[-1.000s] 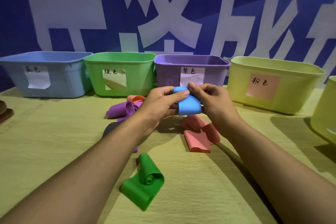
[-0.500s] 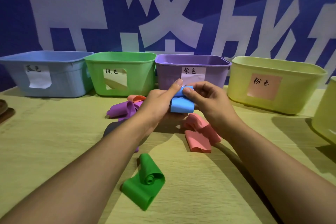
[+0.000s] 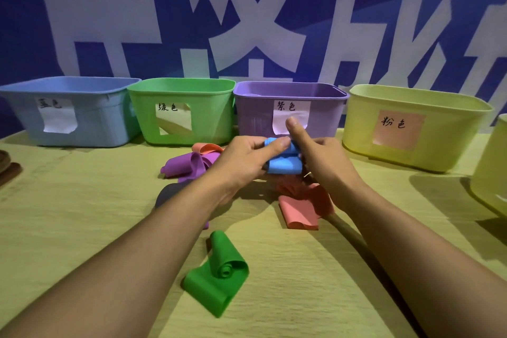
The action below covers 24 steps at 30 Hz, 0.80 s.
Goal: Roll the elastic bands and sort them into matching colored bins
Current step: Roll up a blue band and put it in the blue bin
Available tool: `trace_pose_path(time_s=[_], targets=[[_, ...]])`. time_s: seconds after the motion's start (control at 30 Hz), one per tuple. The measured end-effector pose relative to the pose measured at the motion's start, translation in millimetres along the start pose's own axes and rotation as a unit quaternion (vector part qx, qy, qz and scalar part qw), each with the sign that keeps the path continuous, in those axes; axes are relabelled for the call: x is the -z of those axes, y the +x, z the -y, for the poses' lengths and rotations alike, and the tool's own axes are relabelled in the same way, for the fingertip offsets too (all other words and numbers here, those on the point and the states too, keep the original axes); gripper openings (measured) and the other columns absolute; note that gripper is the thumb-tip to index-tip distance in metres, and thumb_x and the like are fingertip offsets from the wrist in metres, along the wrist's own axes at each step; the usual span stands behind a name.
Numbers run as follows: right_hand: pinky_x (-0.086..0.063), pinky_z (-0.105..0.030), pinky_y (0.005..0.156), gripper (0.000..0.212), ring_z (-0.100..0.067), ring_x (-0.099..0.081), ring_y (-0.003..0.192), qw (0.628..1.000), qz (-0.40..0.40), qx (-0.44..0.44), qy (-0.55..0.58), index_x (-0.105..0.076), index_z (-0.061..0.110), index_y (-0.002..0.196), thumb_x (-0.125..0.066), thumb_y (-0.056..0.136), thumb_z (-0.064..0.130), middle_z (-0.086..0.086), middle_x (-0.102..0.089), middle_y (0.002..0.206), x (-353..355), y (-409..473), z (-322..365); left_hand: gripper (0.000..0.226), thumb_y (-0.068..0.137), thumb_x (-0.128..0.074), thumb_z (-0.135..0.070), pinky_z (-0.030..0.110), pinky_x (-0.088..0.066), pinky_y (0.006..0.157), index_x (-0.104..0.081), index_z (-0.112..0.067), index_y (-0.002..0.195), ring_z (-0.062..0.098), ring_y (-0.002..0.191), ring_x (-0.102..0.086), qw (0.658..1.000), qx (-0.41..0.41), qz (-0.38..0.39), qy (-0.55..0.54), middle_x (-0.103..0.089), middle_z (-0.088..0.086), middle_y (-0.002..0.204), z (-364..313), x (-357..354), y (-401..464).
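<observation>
- Both hands meet above the wooden table (image 3: 82, 217) with a blue elastic band (image 3: 284, 163) rolled up between them.
- The left hand (image 3: 244, 162) grasps the roll from its left side, thumb laid across the top.
- The right hand (image 3: 322, 162) holds the roll's right end; its thumb sticks up free, and its fingers are hidden behind the band.
- Just under the hands lies a pink band (image 3: 300, 208); left of the left hand, a purple band (image 3: 186, 166), crumpled.
- Nearer the person, between the forearms, a green band (image 3: 216, 277) lies half rolled.
- Beyond the hands stand a blue bin (image 3: 90, 112), a green bin (image 3: 203, 110), a purple bin (image 3: 255, 115) directly behind the roll, and a yellow bin with a pink label (image 3: 444, 132).
</observation>
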State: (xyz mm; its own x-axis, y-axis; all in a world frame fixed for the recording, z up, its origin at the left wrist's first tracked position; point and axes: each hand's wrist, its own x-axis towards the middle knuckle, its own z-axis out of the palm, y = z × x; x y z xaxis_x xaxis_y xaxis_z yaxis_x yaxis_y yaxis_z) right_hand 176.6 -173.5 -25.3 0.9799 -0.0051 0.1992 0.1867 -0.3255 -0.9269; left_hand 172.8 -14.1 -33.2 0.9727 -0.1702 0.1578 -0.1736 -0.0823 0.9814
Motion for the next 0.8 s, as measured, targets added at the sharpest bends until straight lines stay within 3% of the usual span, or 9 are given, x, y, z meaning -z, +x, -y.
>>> trace_pose_path(time_s=[0.07, 0.17, 0.23, 0.37, 0.53, 0.63, 0.73, 0.8], targets=[[-0.052, -0.034, 0.06, 0.068, -0.016, -0.063, 0.056, 1.0, -0.004, 0.016, -0.006, -0.077, 0.012, 0.08, -0.056, 0.086, 0.076, -0.01, -0.073, 0.068, 0.0, -0.6, 0.1, 0.055, 0.079, -0.078, -0.058, 0.067, -0.047, 0.104, -0.078, -0.009, 0.105, 0.038, 0.101, -0.068, 1.0, -0.003, -0.002, 0.01, -0.069, 0.033, 0.113, -1.2, -0.1, -1.4], [-0.05, -0.031, 0.054, 0.065, -0.015, -0.059, 0.049, 1.0, -0.004, 0.028, -0.001, -0.076, 0.009, 0.084, -0.061, 0.087, 0.071, -0.016, -0.072, 0.069, -0.2, 0.4, -1.1, 0.031, 0.097, -0.069, -0.025, 0.039, -0.062, 0.09, -0.072, 0.002, 0.112, 0.03, 0.097, -0.075, 1.0, -0.006, -0.002, 0.002, -0.073, 0.026, 0.111, 0.0, 3.7, -0.5], [-0.051, -0.029, 0.053, 0.061, -0.014, -0.061, 0.048, 0.999, -0.004, 0.038, 0.003, -0.076, 0.009, 0.084, -0.063, 0.087, 0.068, -0.014, -0.072, 0.069, -1.3, -0.3, -0.7, 0.027, 0.097, -0.067, -0.017, 0.03, -0.062, 0.083, -0.07, 0.004, 0.113, 0.024, 0.091, -0.074, 1.0, -0.008, 0.001, -0.006, -0.074, 0.024, 0.11, -0.8, 5.0, -1.5], [-0.057, -0.033, 0.06, 0.055, -0.015, -0.065, 0.055, 0.999, 0.005, 0.049, 0.011, -0.075, 0.011, 0.084, -0.063, 0.089, 0.064, -0.011, -0.074, 0.073, -3.2, 0.3, -1.4, 0.025, 0.095, -0.069, -0.017, 0.032, -0.062, 0.087, -0.072, 0.002, 0.111, 0.026, 0.095, -0.074, 1.0, -0.001, -0.003, -0.021, -0.075, 0.022, 0.109, -1.7, 5.3, -1.9], [-0.062, -0.046, 0.073, 0.054, -0.02, -0.069, 0.063, 0.998, 0.02, 0.041, 0.032, -0.076, 0.012, 0.089, -0.064, 0.087, 0.064, -0.014, -0.075, 0.08, -2.9, 2.0, -2.7, 0.027, 0.094, -0.07, -0.013, 0.023, -0.06, 0.074, -0.07, 0.007, 0.113, 0.021, 0.085, -0.073, 0.998, 0.016, -0.008, -0.056, -0.076, 0.019, 0.103, -6.0, 5.2, -3.2], [-0.061, -0.05, 0.077, 0.052, -0.019, -0.067, 0.064, 0.998, 0.025, 0.042, 0.046, -0.075, 0.011, 0.088, -0.067, 0.087, 0.062, -0.014, -0.071, 0.074, -3.4, 3.2, -4.4, 0.029, 0.094, -0.069, -0.008, 0.023, -0.061, 0.075, -0.068, 0.009, 0.117, 0.02, 0.083, -0.073, 0.995, 0.031, 0.001, -0.093, -0.075, 0.018, 0.101, -7.6, 5.8, -3.2], [-0.061, -0.043, 0.075, 0.053, -0.016, -0.065, 0.062, 0.996, 0.021, 0.05, 0.068, -0.073, 0.007, 0.089, -0.07, 0.084, 0.059, -0.005, -0.068, 0.067, -3.1, 4.7, -5.0, 0.031, 0.094, -0.068, -0.011, 0.027, -0.061, 0.084, -0.069, 0.008, 0.118, 0.022, 0.088, -0.073, 0.991, 0.041, 0.009, -0.125, -0.075, 0.022, 0.108, -9.0, 6.6, -3.1], [-0.059, -0.033, 0.068, 0.05, -0.012, -0.066, 0.06, 0.995, 0.016, 0.058, 0.083, -0.074, 0.004, 0.094, -0.072, 0.085, 0.053, -0.003, -0.069, 0.069, -2.8, 5.6, -4.9, 0.031, 0.095, -0.067, -0.018, 0.026, -0.062, 0.08, -0.071, 0.004, 0.117, 0.021, 0.086, -0.074, 0.988, 0.05, 0.001, -0.148, -0.075, 0.02, 0.107, -11.0, 6.5, -3.2]])
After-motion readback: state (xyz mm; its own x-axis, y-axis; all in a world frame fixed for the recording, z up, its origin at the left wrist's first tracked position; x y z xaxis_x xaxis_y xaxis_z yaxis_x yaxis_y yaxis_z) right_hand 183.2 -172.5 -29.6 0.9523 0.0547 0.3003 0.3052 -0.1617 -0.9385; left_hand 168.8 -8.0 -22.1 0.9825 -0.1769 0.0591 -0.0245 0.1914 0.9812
